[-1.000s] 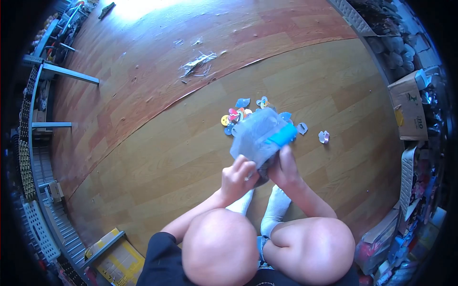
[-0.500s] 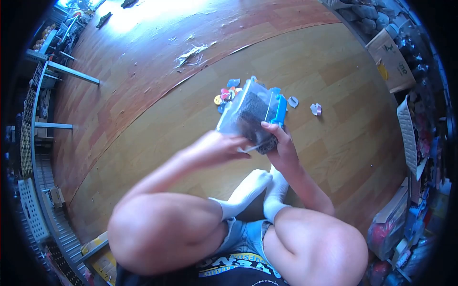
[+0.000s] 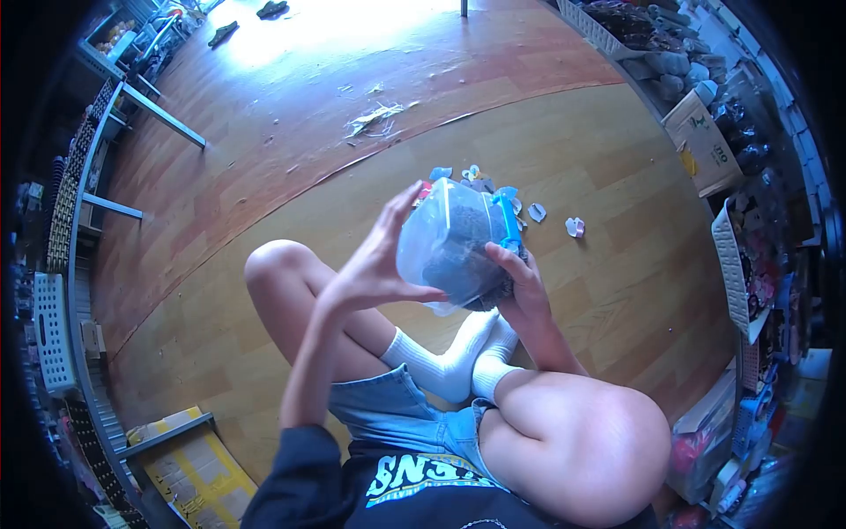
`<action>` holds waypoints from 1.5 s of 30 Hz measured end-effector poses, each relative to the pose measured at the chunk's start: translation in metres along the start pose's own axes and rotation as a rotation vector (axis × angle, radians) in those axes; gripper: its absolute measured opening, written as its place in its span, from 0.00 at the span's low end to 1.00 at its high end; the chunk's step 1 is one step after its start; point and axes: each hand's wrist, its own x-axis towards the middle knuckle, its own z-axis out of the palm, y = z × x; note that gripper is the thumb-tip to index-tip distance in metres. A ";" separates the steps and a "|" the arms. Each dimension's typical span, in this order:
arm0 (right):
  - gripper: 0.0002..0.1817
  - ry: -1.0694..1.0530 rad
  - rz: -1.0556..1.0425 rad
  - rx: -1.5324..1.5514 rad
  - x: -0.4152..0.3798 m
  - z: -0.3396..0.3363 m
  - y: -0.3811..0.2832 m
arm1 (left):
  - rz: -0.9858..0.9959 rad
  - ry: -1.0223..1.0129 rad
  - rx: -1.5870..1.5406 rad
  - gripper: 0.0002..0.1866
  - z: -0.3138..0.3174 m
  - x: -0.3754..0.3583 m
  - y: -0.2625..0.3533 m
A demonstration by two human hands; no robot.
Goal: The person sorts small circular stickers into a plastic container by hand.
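Note:
A clear plastic container (image 3: 421, 242) with a blue latch (image 3: 508, 220) along one side is held up over the floor, tilted. Dark grey fuzzy cloth (image 3: 493, 298) shows through its wall and sticks out at the near edge; whether it lies inside or behind cannot be made out. My left hand (image 3: 374, 264) spans the container's left end, fingers along the top and thumb along the bottom. My right hand (image 3: 527, 291) grips the latch side, thumb in front, with cloth against its palm. Just beyond lie small colourful pieces (image 3: 476, 181), partly covered by the container.
Two small pale pieces, a grey one (image 3: 538, 212) and a pinkish one (image 3: 575, 227), lie to the right on the wooden floor (image 3: 617, 291). Shredded scraps (image 3: 374, 119) are farther off. Metal shelving (image 3: 163, 115) stands left; a cardboard box (image 3: 702, 145) and baskets line the right.
My left hand has moved up from the container's near edge to spread around its left end. The container has turned, and the left knee has shifted away from me. The camera view has shifted too.

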 end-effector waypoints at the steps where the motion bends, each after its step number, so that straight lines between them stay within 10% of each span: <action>1: 0.23 -0.002 0.001 -0.003 0.000 0.001 0.000 | 0.001 0.003 -0.001 0.57 0.008 -0.002 -0.009; 11: 0.36 -0.080 0.118 0.224 0.003 -0.001 0.019 | -0.348 0.127 -0.757 0.49 0.068 -0.009 -0.040; 23: 0.38 -0.069 0.203 0.187 0.006 -0.007 0.022 | -0.531 0.404 -0.909 0.46 0.073 -0.003 -0.013; 29: 0.47 -0.265 0.452 -0.059 0.002 -0.056 0.043 | -0.764 0.415 -0.954 0.45 0.061 -0.011 -0.010; 32: 0.48 -0.437 0.436 -0.738 0.000 -0.056 0.042 | -0.817 0.420 -1.041 0.44 0.059 -0.013 -0.014; 34: 0.42 -0.548 0.083 -0.931 0.000 -0.025 0.028 | -0.841 0.418 -1.103 0.43 0.059 -0.015 -0.018; 42: 0.42 -0.787 0.477 -1.371 0.009 -0.032 0.028 | -0.885 0.433 -1.077 0.46 0.069 -0.033 -0.024; 45: 0.37 -0.860 0.157 -1.277 0.004 -0.029 0.021 | -0.881 0.380 -1.007 0.47 0.067 -0.033 -0.018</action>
